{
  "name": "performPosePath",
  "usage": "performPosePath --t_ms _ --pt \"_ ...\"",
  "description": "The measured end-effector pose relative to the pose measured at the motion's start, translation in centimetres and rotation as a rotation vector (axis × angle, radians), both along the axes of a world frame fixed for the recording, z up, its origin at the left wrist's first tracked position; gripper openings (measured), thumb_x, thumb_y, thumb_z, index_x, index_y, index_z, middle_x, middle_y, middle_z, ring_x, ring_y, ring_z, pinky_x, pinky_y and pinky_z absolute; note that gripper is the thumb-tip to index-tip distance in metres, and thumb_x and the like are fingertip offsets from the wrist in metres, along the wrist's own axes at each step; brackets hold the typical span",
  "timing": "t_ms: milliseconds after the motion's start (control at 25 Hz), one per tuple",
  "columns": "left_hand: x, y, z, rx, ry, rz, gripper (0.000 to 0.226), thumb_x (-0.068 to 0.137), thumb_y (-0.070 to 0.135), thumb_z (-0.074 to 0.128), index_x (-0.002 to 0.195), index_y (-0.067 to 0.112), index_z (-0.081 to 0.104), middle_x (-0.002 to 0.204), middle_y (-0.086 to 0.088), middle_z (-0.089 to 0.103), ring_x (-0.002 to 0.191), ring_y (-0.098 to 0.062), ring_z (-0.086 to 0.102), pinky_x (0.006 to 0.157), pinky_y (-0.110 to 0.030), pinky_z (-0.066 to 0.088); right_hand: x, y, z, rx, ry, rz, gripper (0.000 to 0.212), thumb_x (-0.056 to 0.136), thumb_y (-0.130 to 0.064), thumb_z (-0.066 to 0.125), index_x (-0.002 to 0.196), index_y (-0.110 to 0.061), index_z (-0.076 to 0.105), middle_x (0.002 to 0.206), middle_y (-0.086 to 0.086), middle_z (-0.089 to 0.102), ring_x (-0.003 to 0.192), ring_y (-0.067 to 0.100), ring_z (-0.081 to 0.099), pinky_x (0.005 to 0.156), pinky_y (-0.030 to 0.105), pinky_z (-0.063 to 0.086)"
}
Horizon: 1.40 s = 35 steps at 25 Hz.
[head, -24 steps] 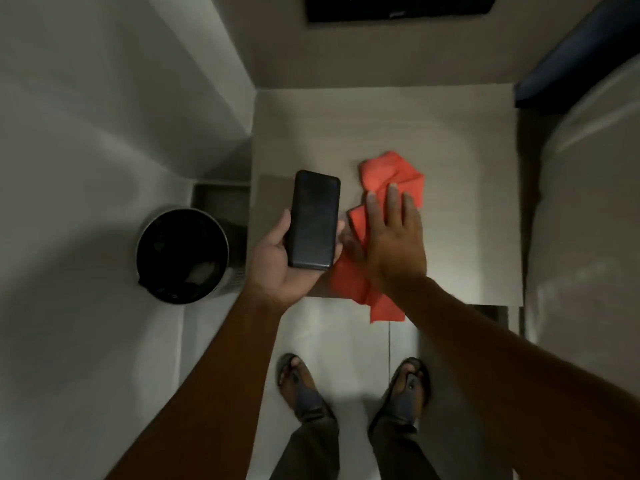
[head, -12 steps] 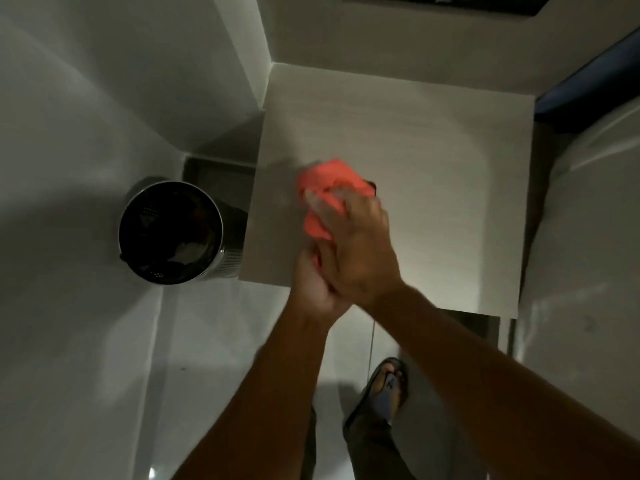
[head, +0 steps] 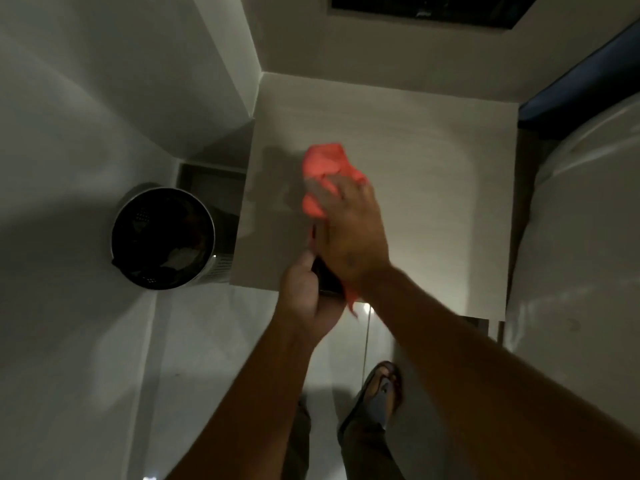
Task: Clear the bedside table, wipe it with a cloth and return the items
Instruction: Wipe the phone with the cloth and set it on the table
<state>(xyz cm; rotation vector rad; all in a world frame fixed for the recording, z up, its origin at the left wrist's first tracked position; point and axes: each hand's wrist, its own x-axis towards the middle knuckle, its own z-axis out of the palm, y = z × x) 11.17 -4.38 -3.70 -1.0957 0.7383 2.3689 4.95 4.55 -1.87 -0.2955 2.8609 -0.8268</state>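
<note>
The pale wooden bedside table [head: 433, 188] fills the middle of the view. My right hand [head: 349, 230] presses a bunched red cloth [head: 323, 168] over the table's left half. Beneath that hand, at the table's front edge, my left hand [head: 304, 299] grips a black phone [head: 323, 277], of which only a dark sliver shows. A tail of the cloth hangs down past my right wrist.
A round black waste bin [head: 162, 237] with rubbish inside stands on the floor left of the table. A white bed [head: 581, 254] rises on the right. White walls close in at left and behind. My sandalled feet [head: 381, 389] stand on the tiled floor.
The phone was in plain sight beside the cloth a second ago. My right hand has since bunched the cloth and moved left over the phone, covering most of it. The view shifted left.
</note>
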Motion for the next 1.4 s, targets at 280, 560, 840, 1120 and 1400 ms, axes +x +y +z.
performPosePath --t_ms 280,560,840,1120,1400 --pt "-5.2 -4.5 -3.1 -0.076 -0.020 0.099 0.049 0.104 0.044 0.047 0.118 0.005 0.073 0.108 -0.021 0.077 0.097 -0.035 0.074 0.077 -0.043 0.063 4.0 2.8 -2.1 0.023 -0.146 0.046 0.055 0.088 -0.031 0.064 0.141 -0.019 0.056 0.140 0.016 0.055 0.121 0.041 0.051 0.088 0.049 0.055" --pt "-10.8 -5.4 -2.1 -0.900 0.151 -0.297 0.058 0.080 0.048 0.081 0.125 0.020 0.056 0.110 0.000 0.068 0.094 -0.016 0.071 0.063 -0.027 0.061 1.0 7.2 -5.6 0.315 -0.016 -0.241 0.080 0.097 -0.060 0.046 0.154 -0.006 0.030 0.141 0.027 0.047 0.117 0.045 0.050 0.093 0.052 0.045" --pt "-9.9 -2.7 -3.3 -1.755 0.124 -0.627 0.081 0.077 0.046 0.081 0.134 0.002 0.045 0.132 -0.019 0.052 0.114 -0.030 0.058 0.085 -0.031 0.052 1.1 7.3 -6.8 0.373 0.047 -0.203 0.078 0.097 -0.064 0.039 0.151 -0.007 0.036 0.140 0.025 0.049 0.109 0.043 0.051 0.088 0.048 0.045" --pt "-10.1 -2.8 -3.6 -1.817 0.074 -0.664 0.086 0.072 0.053 0.080 0.133 0.002 0.047 0.132 -0.018 0.053 0.117 -0.031 0.055 0.083 -0.034 0.047 0.5 7.9 -6.1 0.371 -0.025 -0.133 0.082 0.091 -0.070 0.042 0.147 -0.011 0.041 0.138 0.023 0.051 0.109 0.043 0.052 0.088 0.048 0.045" --pt "-4.5 8.0 3.8 -1.813 0.524 -0.779 0.077 0.085 0.043 0.065 0.136 -0.011 0.046 0.136 -0.037 0.051 0.133 -0.048 0.044 0.116 -0.055 0.030 3.7 15.0 6.3 0.050 0.098 -0.545 0.057 0.100 -0.043 0.048 0.146 -0.008 0.048 0.144 0.016 0.053 0.126 0.037 0.050 0.108 0.045 0.037"
